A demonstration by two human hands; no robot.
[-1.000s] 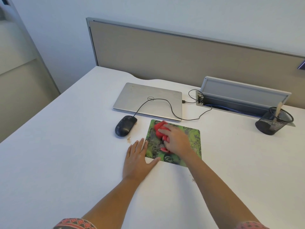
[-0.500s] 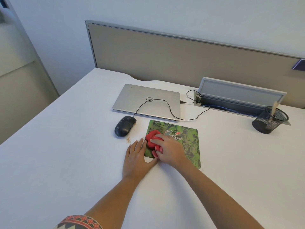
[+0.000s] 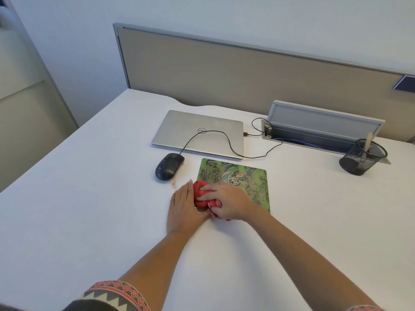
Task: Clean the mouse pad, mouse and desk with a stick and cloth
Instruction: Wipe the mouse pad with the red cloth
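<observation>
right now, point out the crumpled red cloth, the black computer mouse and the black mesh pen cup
crumpled red cloth [image 3: 198, 188]: head view, upper fold
black computer mouse [image 3: 168, 167]: head view, middle of its back
black mesh pen cup [image 3: 357, 163]: head view, front wall

One wide-angle view, worn on the person's head, looks forward and down across the white tabletop [image 3: 78, 221]. It sits close: both forearms enter from the lower edge of the frame, and the left hand [image 3: 183, 207] and right hand [image 3: 229, 203] meet just below the centre. The partition [image 3: 247, 75] and the wall [image 3: 224, 14] fill the upper part, farthest from the lens.
</observation>
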